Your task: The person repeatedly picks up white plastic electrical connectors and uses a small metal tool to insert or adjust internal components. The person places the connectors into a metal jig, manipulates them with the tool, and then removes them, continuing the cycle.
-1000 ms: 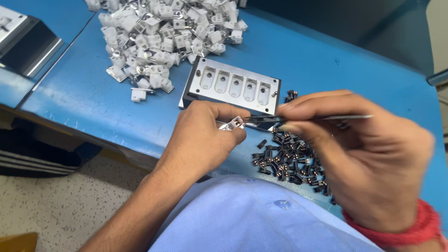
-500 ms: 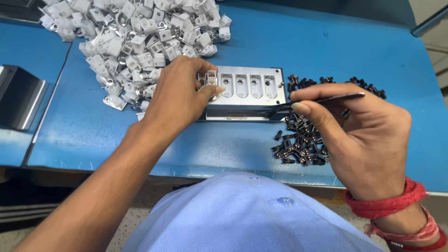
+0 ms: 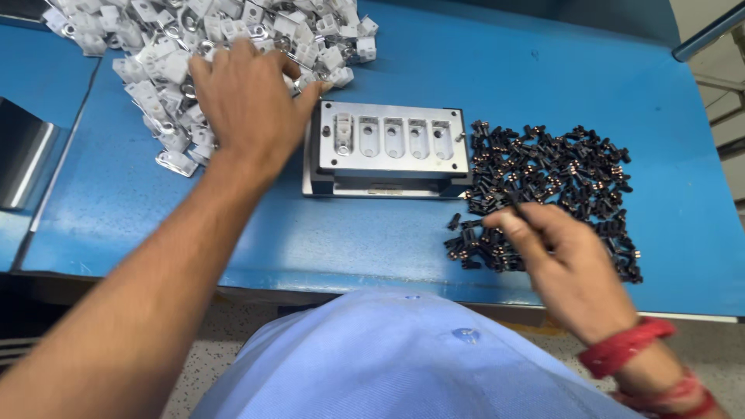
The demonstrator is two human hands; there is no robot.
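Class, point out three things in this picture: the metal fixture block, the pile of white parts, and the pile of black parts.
metal fixture block [image 3: 392, 141]: head view, slotted top face.
pile of white parts [image 3: 151, 58]: head view, pile's left part.
pile of black parts [image 3: 563, 171]: head view, pile's middle.

Head view, looking down on a blue tabletop. Centre: a rectangular metal fixture block with five recessed pockets in a row; the leftmost pocket holds a white part. Upper left: a heap of white plastic parts, on which the left hand lies palm down with fingers spread. Right of the block: a spread of small black parts. The right hand, with red thread at the wrist, pinches a thin dark tool at the near edge of the black parts. Far left: a metal tray.
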